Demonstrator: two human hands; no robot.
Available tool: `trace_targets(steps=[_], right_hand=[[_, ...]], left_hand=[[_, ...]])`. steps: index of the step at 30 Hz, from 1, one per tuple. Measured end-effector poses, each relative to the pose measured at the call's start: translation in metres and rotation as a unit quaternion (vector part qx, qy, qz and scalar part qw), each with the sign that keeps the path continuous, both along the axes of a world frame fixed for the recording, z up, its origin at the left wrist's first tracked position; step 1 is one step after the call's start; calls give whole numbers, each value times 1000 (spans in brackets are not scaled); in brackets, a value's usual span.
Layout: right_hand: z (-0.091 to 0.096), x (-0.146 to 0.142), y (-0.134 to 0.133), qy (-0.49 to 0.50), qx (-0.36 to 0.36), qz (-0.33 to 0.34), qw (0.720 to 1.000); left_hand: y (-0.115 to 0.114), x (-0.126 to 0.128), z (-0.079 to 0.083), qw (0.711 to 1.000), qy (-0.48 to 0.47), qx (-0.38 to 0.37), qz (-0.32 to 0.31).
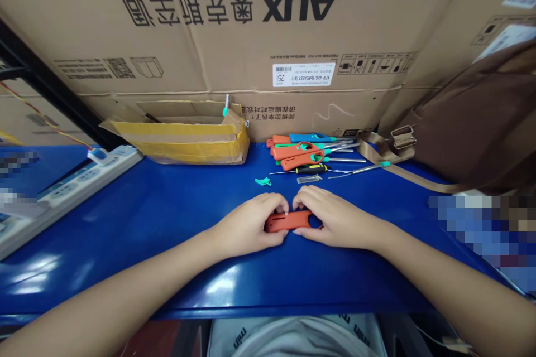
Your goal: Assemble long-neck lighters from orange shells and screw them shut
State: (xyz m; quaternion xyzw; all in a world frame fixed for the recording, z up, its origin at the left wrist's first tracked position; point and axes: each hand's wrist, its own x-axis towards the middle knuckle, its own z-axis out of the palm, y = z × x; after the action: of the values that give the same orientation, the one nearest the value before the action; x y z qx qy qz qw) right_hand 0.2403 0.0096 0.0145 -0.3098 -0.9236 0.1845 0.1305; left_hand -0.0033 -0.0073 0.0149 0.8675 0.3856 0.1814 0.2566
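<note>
An orange plastic lighter body (290,221) lies on the blue table (167,217), gripped from both ends. My left hand (251,224) is curled around its left end. My right hand (330,217) is curled around its right end, fingers bent over the top. Both hands rest on the table surface. Behind them lie a small teal plastic part (263,181), a black-and-yellow screwdriver (310,169) and a small clear piece (309,179).
A pile of orange, blue and teal long-nosed lighters (305,150) lies at the back. A taped cardboard box (188,136) stands back left, a white power strip (79,178) at left, a brown bag (473,128) with strap at right. Large cardboard cartons (268,28) wall the back.
</note>
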Motion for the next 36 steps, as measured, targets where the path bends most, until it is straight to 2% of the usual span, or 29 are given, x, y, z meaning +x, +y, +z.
trace_targets(steps=[4,9,14,21,26,28,36], right_hand=[[-1,5,5,-23,-1,-11,1000],[1,5,4,-18,32,-16,999],[5,5,3,-20,35,-27,999],[7,5,0,-39,28,-52,997],[7,5,0,-7,36,-76,996],[10,8,2,2,33,-68,997],[18,14,0,-11,-14,43,999]], left_hand=[[3,2,-15,999,-44,29,5],[6,0,-18,997,-52,56,6],[5,3,-23,995,-61,75,8],[4,5,-21,995,-45,83,18],[5,5,-19,996,-29,81,15],[7,4,-18,996,-25,85,6],[20,-5,-24,991,-30,129,9]])
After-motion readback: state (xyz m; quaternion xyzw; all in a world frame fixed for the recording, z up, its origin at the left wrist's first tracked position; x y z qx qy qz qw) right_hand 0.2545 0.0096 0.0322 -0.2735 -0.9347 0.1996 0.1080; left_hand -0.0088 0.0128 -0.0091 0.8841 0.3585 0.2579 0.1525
